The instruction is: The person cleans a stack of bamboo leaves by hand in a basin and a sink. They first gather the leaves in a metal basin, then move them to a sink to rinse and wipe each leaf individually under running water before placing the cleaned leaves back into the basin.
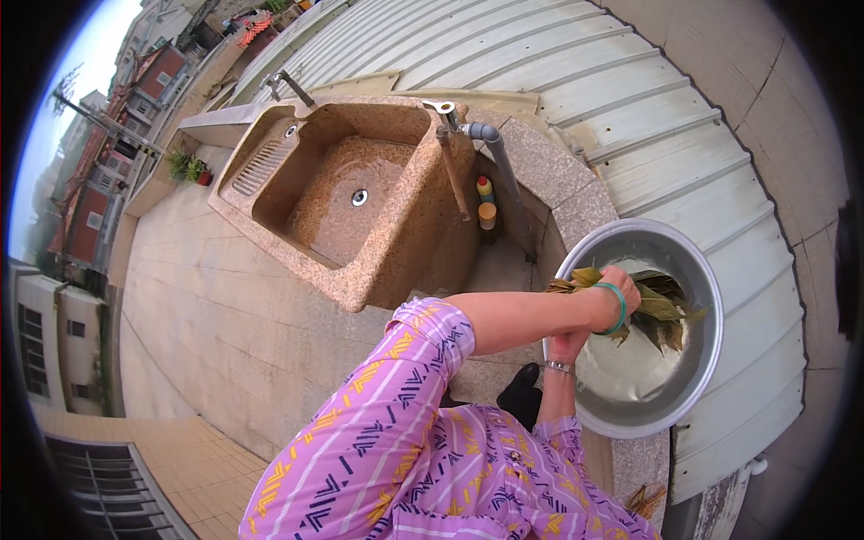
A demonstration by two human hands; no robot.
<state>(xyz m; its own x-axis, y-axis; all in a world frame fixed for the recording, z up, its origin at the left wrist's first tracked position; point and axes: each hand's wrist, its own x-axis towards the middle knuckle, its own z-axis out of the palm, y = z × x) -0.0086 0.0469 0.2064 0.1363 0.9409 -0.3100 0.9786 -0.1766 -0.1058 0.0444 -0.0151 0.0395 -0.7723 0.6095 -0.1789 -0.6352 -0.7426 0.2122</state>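
A bunch of long green-brown leaves (661, 308) is squeezed in my left hand (621, 290), which wears a green bangle. The leaf ends stick out on both sides of its closed fingers. My right hand (567, 344), with a silver band at its wrist, lies just below and partly under the left wrist. Its fingers are hidden, so their grip does not show. Both hands are over a large round metal basin (711, 360), with cloudy water (630, 369) in its bottom. Some leaf tips hang low over the water.
A speckled stone sink (351, 281) with a ridged washboard (259, 169) stands to the left. A tap (443, 110) and grey pipe (504, 166) rise beside it. A yellow-and-red bottle (485, 189) stands behind the sink. Ridged metal roofing (693, 144) runs beyond the basin.
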